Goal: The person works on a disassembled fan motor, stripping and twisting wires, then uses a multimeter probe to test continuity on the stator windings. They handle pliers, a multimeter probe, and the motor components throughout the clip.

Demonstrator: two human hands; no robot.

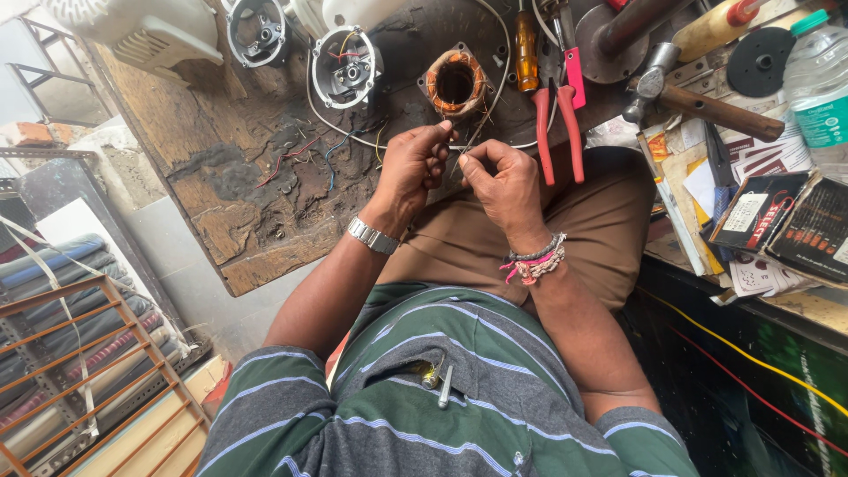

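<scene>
My left hand (413, 168) and my right hand (502, 181) meet above my lap, both pinching thin wire leads (473, 132) that run up to a motor stator with copper windings (455, 83) on the worn wooden bench (238, 177). The left thumb and forefinger grip a wire end near the stator's lower edge; the right fingers hold the wire just beside them. A steel watch is on my left wrist, coloured thread bands on my right.
Red-handled pliers (558, 124), an amber-handled screwdriver (526, 53) and a hammer (689, 97) lie right of the stator. Two round motor end covers (346, 66) sit at the back left. A plastic bottle (821, 88) and small boxes (786, 216) crowd the right side.
</scene>
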